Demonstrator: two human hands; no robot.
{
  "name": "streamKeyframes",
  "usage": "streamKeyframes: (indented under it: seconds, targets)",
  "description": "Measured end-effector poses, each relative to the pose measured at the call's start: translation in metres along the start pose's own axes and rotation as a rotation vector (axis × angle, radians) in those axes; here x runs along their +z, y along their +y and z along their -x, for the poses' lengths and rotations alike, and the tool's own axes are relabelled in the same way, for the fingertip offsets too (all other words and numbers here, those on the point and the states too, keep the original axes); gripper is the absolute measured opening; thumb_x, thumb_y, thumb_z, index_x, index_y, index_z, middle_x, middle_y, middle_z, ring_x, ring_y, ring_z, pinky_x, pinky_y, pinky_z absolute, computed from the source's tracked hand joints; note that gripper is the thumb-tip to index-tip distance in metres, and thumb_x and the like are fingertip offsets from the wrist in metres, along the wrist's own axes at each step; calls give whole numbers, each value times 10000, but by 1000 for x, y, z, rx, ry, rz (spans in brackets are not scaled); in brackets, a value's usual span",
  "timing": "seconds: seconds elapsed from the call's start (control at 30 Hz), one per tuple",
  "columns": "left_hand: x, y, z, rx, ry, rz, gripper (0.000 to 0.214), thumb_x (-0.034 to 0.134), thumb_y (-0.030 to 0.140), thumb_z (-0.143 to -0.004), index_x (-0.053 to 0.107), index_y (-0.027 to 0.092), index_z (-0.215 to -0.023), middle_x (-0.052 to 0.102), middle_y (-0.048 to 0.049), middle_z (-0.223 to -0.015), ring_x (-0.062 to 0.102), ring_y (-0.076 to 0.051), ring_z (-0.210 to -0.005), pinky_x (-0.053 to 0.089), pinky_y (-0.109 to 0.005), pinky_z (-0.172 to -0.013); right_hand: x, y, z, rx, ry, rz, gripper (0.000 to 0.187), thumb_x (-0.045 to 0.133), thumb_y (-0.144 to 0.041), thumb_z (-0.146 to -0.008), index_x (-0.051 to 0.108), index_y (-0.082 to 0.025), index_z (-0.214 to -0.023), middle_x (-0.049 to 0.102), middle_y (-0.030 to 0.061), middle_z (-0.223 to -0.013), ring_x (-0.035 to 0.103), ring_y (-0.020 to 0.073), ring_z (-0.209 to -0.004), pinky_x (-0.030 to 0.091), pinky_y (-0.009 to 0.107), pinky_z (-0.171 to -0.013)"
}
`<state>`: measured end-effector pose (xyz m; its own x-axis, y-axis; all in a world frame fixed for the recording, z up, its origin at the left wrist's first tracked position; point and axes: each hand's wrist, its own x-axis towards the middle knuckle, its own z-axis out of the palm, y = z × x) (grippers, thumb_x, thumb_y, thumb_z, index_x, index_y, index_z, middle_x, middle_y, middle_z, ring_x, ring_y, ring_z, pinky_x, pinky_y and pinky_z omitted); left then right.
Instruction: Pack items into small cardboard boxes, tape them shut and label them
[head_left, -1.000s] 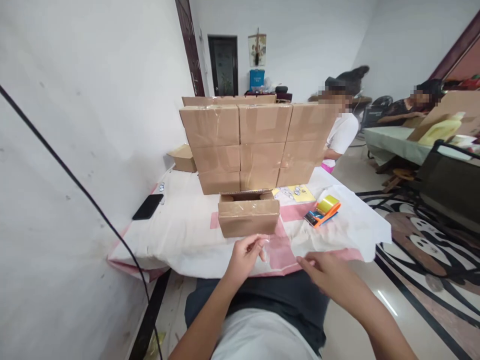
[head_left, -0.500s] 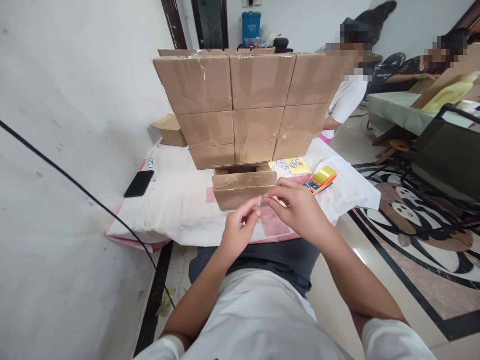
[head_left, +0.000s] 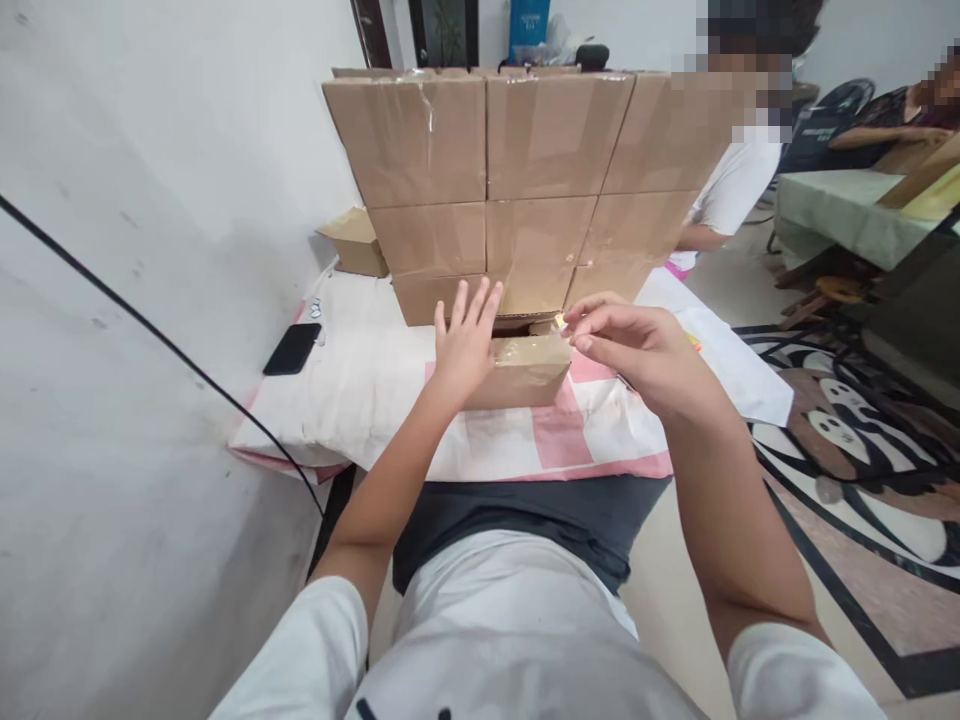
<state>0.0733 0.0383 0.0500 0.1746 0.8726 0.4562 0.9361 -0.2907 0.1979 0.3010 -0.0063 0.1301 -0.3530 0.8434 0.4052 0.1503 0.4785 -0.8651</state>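
Note:
A small cardboard box [head_left: 529, 375] lies on the table in front of me, its top open on the far side and clear tape along its near edge. My left hand [head_left: 466, 345] rests on the left part of this box with fingers spread. Above the box's right end, my right hand [head_left: 637, 345] is pinched at the fingertips. A small shiny piece of clear tape [head_left: 560, 322] shows at those fingertips. Behind the right hand the tape dispenser [head_left: 694, 342] is mostly hidden, with only a bit of orange showing.
Taped cardboard boxes [head_left: 540, 140] are stacked at the back of the table. A black phone [head_left: 292, 349] and an open carton [head_left: 358, 245] are on the left. A black cable [head_left: 165, 330] runs along the wall. A person in a white sleeve [head_left: 742, 180] is behind the stack; another sits further right.
My hands have come apart from their shared hold on the clear tape. The left moved up onto the box and spread open; the right moved up and right. The view has shifted.

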Motion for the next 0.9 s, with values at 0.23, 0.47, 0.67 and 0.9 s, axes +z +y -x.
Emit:
streamKeyframes:
  seconds: [0.23, 0.47, 0.67, 0.9]
  targets:
    - [20, -6, 16, 26, -250, 46, 678, 388, 449, -1044, 223, 161, -1634, 512, -148, -1561, 373, -285, -1527, 276, -506, -1248, 13, 62, -62, 240, -75, 19, 196, 818, -367, -735, 738, -188, -724, 679, 67, -1164, 624, 242, -1107, 458, 382, -979]
    - [25, -13, 22, 107, -218, 17, 766, 553, 520, -972, 247, 290, -1637, 408, -73, -1640, 334, -299, -1549, 262, -532, -1259, 38, 134, -104, 278, -136, 461, 77, 723, -194, -747, 680, -168, -688, 647, 89, -1034, 605, 263, -1111, 460, 378, -1032]
    - [29, -15, 27, 162, -168, -32, 492, 494, 516, -1005, 562, 359, -1467, 365, -4, -1657, 346, -321, -1541, 299, -566, -1233, 31, 172, -106, 147, 128, 653, 424, 791, -317, -746, 568, -183, -1080, 385, 170, -1410, 473, 346, -1330, 437, 516, -1098]
    - [40, -25, 31, 291, -46, -3, 400, 513, 433, -1023, 600, 410, -1413, 556, 48, -1515, 489, -321, -1448, 338, -592, -1181, -90, 233, -112, 383, 344, 850, 241, 627, -251, -839, 629, -152, -1058, 620, 156, -1161, 636, 294, -1044, 536, 477, -965]
